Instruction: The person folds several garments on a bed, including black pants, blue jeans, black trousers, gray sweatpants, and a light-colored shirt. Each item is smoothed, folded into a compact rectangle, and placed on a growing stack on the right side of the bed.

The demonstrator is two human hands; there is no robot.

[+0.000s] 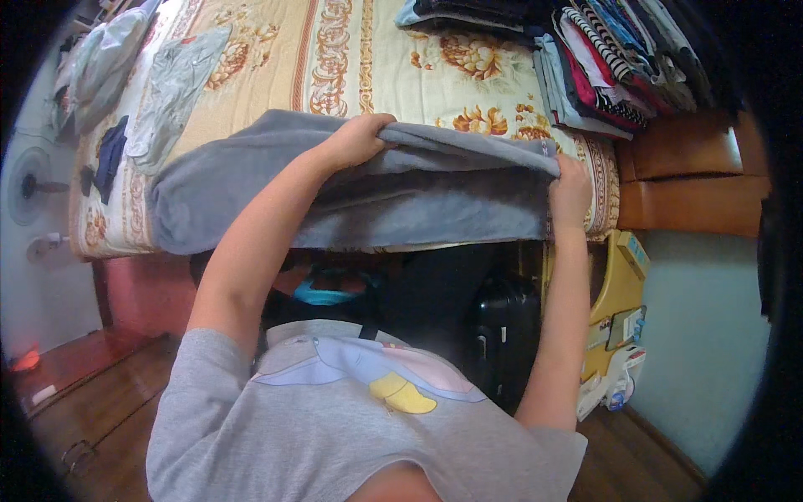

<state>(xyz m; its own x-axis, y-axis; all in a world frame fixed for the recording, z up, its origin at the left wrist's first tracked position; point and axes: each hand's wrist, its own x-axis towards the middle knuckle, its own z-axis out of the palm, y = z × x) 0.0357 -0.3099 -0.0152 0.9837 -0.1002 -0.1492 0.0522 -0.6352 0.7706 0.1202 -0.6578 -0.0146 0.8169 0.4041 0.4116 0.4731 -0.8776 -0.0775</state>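
A long grey fleece cloth point(435, 205) lies across the near edge of the bed, its rounded end at the left. Whether it is a garment or a blanket I cannot tell. My left hand point(361, 140) is closed on its upper edge near the middle. At the right end, my right hand point(571, 191) grips the corner, beside a strip of stitching. Between the two hands the upper layer is raised and stretched in a ridge, with a shadowed fold below it. The lower layer rests on the patterned bedspread point(401, 75).
Folded clothes point(598, 75) stand in a stack at the far right, near a dark pile point(477, 17). A pale grey garment point(176, 96) and a dark blue cloth point(110, 159) lie at left. A wooden board point(686, 167) borders the bed; a black suitcase point(506, 326) stands below its edge.
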